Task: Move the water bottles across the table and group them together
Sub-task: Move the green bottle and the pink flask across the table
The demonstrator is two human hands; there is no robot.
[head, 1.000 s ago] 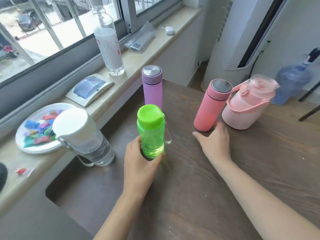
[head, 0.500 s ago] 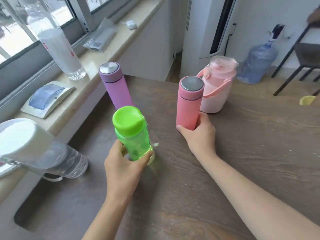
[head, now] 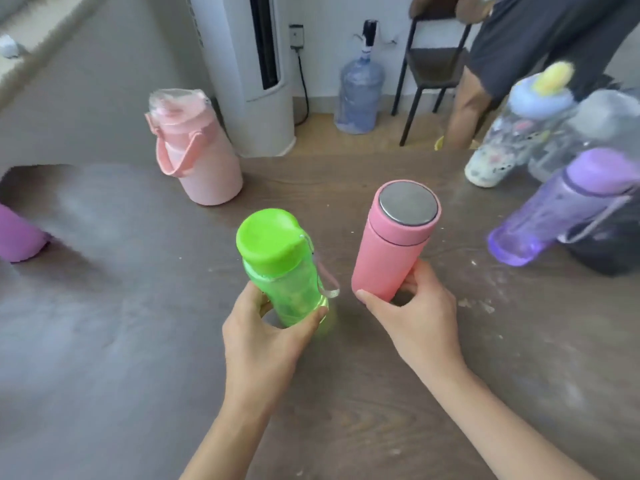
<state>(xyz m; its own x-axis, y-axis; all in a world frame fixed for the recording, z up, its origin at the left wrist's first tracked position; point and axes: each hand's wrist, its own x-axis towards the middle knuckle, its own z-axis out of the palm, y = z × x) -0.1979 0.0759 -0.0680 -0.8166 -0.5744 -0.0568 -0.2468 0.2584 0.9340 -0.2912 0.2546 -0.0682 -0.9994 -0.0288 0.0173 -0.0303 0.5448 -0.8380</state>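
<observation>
My left hand (head: pixel 266 337) grips the lower part of a translucent green bottle (head: pixel 280 268) with a green cap. My right hand (head: pixel 412 320) grips the base of a pink flask (head: pixel 391 244) with a steel top. Both bottles are upright near the middle of the brown wooden table (head: pixel 138 341). A large pale pink jug (head: pixel 197 157) with a handle stands at the back left. The purple flask (head: pixel 17 233) is cut off at the left edge. At the right stand a clear purple bottle (head: pixel 561 209), a patterned bottle (head: pixel 502 143) with a blue and yellow lid, and a grey-lidded one (head: pixel 609 123), all blurred.
Behind the table stand a white tower air conditioner (head: pixel 249 74), a blue water jug (head: pixel 360 91) with a pump on the floor, and a dark chair (head: pixel 433 67). A person in dark shorts (head: pixel 519 39) stands at the back right. A dark object (head: pixel 609 244) sits at the table's right edge.
My view has swung right, away from the window sill. My right hand has closed on the pink flask and both hands have carried their bottles rightward, away from the pink jug and purple flask.
</observation>
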